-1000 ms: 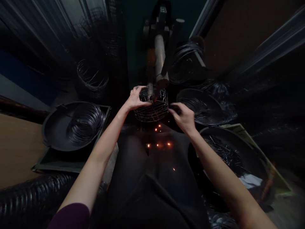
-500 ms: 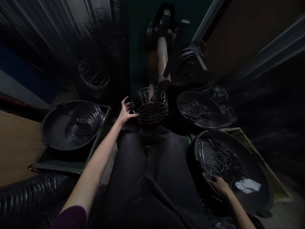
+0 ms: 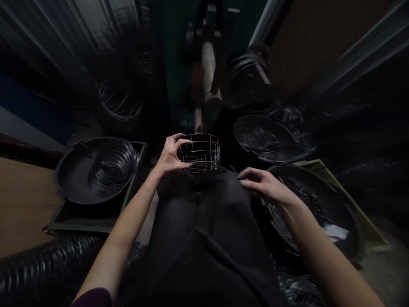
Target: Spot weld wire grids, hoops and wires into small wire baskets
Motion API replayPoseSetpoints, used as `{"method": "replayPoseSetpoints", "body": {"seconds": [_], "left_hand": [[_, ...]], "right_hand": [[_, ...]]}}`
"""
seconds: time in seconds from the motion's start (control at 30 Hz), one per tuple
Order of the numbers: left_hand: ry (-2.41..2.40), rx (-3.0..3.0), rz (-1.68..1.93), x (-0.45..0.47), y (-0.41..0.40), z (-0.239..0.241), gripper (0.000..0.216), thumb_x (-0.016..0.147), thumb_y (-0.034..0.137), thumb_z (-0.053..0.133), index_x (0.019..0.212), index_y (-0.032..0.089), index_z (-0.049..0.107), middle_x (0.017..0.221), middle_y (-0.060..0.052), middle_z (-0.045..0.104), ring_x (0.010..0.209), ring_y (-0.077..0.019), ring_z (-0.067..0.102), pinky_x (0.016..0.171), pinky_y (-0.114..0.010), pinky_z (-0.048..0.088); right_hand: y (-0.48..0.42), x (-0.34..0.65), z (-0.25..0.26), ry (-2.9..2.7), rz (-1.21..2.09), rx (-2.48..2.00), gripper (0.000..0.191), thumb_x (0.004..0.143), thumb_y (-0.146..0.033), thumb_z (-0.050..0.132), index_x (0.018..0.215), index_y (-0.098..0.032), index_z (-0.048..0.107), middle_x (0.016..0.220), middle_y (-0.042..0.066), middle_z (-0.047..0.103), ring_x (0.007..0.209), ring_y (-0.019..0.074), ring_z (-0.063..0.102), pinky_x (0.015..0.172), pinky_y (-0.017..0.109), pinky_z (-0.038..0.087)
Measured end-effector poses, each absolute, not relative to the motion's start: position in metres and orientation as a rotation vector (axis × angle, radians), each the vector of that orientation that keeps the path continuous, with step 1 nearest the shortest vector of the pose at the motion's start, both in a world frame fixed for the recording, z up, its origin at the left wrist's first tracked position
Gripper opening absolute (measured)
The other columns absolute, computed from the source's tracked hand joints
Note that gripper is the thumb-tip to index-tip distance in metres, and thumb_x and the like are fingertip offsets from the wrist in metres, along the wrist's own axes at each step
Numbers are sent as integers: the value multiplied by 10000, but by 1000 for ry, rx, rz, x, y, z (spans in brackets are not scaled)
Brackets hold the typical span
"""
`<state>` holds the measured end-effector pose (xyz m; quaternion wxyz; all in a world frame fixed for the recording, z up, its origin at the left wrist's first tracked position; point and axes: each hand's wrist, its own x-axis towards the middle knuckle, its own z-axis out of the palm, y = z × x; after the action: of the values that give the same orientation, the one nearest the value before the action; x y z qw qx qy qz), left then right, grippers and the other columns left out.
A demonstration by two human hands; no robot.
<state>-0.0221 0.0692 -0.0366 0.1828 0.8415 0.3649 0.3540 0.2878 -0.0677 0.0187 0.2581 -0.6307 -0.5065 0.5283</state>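
Observation:
A round wire basket (image 3: 202,154) sits just past my knees, below the arm of a machine (image 3: 207,72). My left hand (image 3: 168,156) is closed on the basket's left rim, thumb over the top ring. My right hand (image 3: 263,186) hovers to the right of the basket, above my right thigh, a short gap away from it. Its fingers are pressed together and point left, pinching something small and dark that I cannot make out. Behind that hand a dark pan (image 3: 338,200) holds several short wire pieces.
At the left, a black pan (image 3: 68,170) on a tray holds a coil of wire rings (image 3: 113,164). A shallow dish with rings (image 3: 265,138) lies at the right rear, with more coils behind. A black ribbed hose (image 3: 41,268) runs along the lower left. My dark apron (image 3: 204,230) covers my lap.
My right hand went down into the pan of short wires, then came up toward the basket with fingers pinched. The basket came away from the machine arm toward my knees. The sparks are gone.

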Motion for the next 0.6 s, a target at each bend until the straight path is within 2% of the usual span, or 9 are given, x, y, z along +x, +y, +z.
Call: {"method": "replayPoseSetpoints", "body": {"seconds": [0.07,0.13,0.2,0.27,0.3,0.4,0.47,0.6], "left_hand": [[1018,2449,914,-16,66,-33,673,575,396,872,1182,250,621,1362,-115,469,1283,-330,439,1090,-524,384],[1010,2479,869,-13,63,-32,666,585,399,865,1189,250,629,1369,-120,459,1289,-337,428,1090,-529,380],[1017,2471,845,-12,62,-31,669,596,395,859,1206,256,624,1376,-119,448,1298,-338,418,1095,-532,377],[1017,2450,836,-13,61,-32,670,606,387,853,1220,261,618,1380,-115,440,1302,-332,412,1104,-532,374],[1012,2436,841,-13,61,-33,672,606,385,852,1224,262,617,1378,-114,438,1301,-329,413,1107,-532,374],[1009,2373,875,-14,63,-38,686,593,386,864,1224,272,619,1365,-108,436,1294,-332,421,1105,-538,383],[1011,2334,897,-13,66,-42,695,581,398,874,1218,281,622,1359,-104,436,1291,-342,423,1099,-550,389],[1005,2311,938,-7,70,-45,702,577,415,876,1217,288,618,1350,-100,438,1296,-347,418,1101,-556,389]], "right_hand": [[-35,259,27,-1450,1599,-1613,526,655,-526,767,1004,-137,716,659,-2,625,471,68,452,455,208,352],[-13,240,24,-1600,1461,-1620,426,721,-493,725,957,-138,740,704,20,675,513,87,522,500,219,402],[-3,228,17,-1834,1071,-1662,314,823,-424,655,955,-158,755,831,51,739,669,134,644,637,244,483],[-2,221,10,-2111,628,-1674,287,894,-359,599,1065,-177,743,999,76,757,848,182,702,757,269,510],[-4,219,7,-2248,449,-1665,308,911,-338,587,1148,-189,716,1076,84,745,901,196,710,768,274,515],[-11,217,0,-2529,122,-1598,362,937,-311,562,1283,-235,638,1169,62,713,896,190,725,647,241,507],[-11,218,-3,-2579,12,-1529,334,961,-302,520,1267,-253,646,1156,34,719,863,167,729,591,217,481],[-3,221,-3,-2550,-85,-1448,319,975,-304,492,1236,-250,666,1149,30,722,858,156,728,585,211,471]]}}
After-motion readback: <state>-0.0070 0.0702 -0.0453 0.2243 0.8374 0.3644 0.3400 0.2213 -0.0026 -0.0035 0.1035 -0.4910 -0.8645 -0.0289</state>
